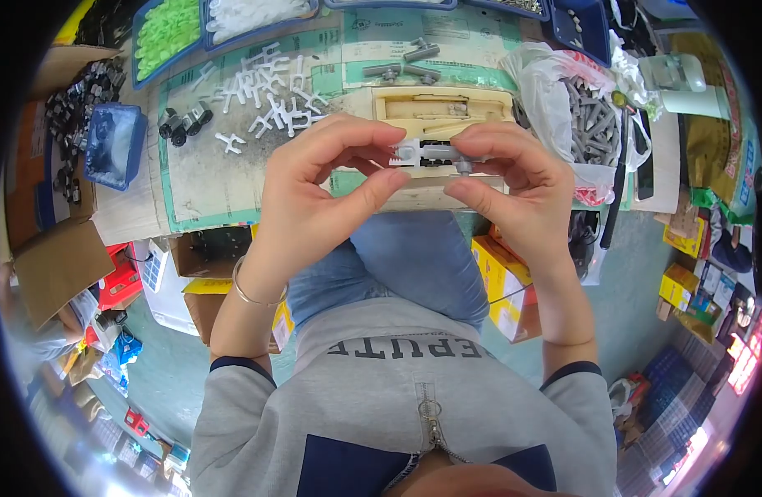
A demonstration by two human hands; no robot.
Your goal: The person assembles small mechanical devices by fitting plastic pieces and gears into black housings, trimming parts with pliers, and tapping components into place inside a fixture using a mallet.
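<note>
My left hand (pixel 327 178) pinches a small white forked plastic piece (pixel 407 154) between thumb and fingers. Facing it, my right hand (pixel 522 170) is closed on a grey plastic tube with a side knob (pixel 462 164). The two parts meet end to end in front of me; whether they are locked together I cannot tell. Just beyond them lies a cream-coloured block with recesses (pixel 389 101), partly hidden by my fingers. Loose white forked pieces (pixel 269 79) are scattered on the left of the table, and a few grey tubes (pixel 422 54) rest behind the block.
Blue bins along the back hold green pieces (pixel 161 37) and white pieces (pixel 252 12). On the left are a blue tray (pixel 116 145) and black parts (pixel 182 124). A plastic bag of grey tubes (pixel 592 124) and a phone (pixel 643 178) lie on the right.
</note>
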